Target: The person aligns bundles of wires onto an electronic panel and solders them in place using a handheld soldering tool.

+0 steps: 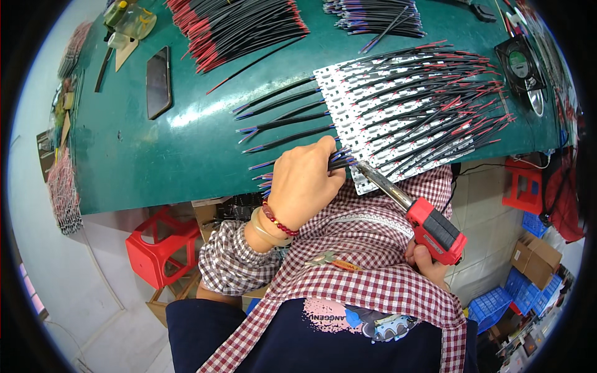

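Observation:
My left hand (pixel 305 183) is closed on a small bundle of black wires (pixel 342 160) with blue ends, at the near left edge of a white circuit-board panel (pixel 341 109). My right hand (pixel 429 264) grips a red and black soldering gun (pixel 437 231). Its metal barrel points up and left, and the tip meets the panel's edge close to the held wires. Rows of black wires with red ends (pixel 435 93) lie across the panel and overhang its right side. More blue-ended wires (pixel 283 133) stick out to the left. My right fingers are partly hidden by the gun.
The green table (pixel 137 161) carries a large pile of red-tipped wires (pixel 242 28), a blue-tipped pile (pixel 379 15), a phone (pixel 158 82) and a small black fan (pixel 521 65). Red stools (pixel 163 245) and blue crates (pixel 488 308) stand on the floor below.

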`<move>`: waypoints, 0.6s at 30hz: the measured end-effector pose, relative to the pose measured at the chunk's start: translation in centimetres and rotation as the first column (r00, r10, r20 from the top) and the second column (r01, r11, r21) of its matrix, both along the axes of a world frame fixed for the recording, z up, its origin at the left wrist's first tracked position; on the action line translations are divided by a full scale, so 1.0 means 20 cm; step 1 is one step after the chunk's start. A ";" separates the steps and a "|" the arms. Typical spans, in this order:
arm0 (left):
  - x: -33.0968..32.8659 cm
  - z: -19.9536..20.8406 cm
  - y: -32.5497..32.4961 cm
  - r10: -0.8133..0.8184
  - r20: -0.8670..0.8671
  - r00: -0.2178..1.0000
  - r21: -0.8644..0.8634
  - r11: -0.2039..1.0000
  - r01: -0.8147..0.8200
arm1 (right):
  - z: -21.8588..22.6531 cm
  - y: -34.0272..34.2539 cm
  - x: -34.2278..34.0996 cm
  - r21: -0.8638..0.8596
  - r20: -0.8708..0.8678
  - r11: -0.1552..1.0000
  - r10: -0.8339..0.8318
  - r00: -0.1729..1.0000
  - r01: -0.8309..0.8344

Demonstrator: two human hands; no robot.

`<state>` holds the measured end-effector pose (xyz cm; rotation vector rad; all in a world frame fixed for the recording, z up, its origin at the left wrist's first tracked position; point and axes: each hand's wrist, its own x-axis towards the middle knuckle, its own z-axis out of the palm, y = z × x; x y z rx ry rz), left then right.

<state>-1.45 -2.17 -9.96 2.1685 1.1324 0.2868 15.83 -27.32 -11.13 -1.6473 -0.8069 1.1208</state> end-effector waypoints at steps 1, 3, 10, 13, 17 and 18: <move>0.00 0.00 0.00 -0.003 0.008 1.000 0.013 1.000 0.002 | 0.01 0.00 0.00 -0.016 -0.076 0.999 -0.032 0.997 0.031; 0.01 0.00 0.00 -0.001 0.000 1.000 0.005 1.000 0.001 | 0.02 0.00 -0.01 -0.034 -0.152 0.998 -0.064 0.986 0.059; 0.02 0.01 0.00 0.017 -0.016 1.000 -0.005 1.000 -0.017 | 0.00 0.01 0.00 0.026 -0.075 1.000 0.005 0.997 -0.003; 0.02 0.01 0.00 0.015 -0.030 0.999 -0.005 1.000 -0.015 | 0.00 -0.01 0.00 0.007 -0.037 1.000 0.004 0.999 -0.004; 0.01 0.01 0.00 0.011 -0.042 0.999 -0.006 1.000 -0.012 | 0.03 0.02 -0.03 0.089 -0.197 0.989 -0.098 0.976 0.117; 0.02 0.01 0.00 0.009 -0.040 0.999 0.002 1.000 -0.009 | 0.04 0.03 -0.03 0.090 -0.198 0.989 -0.098 0.975 0.118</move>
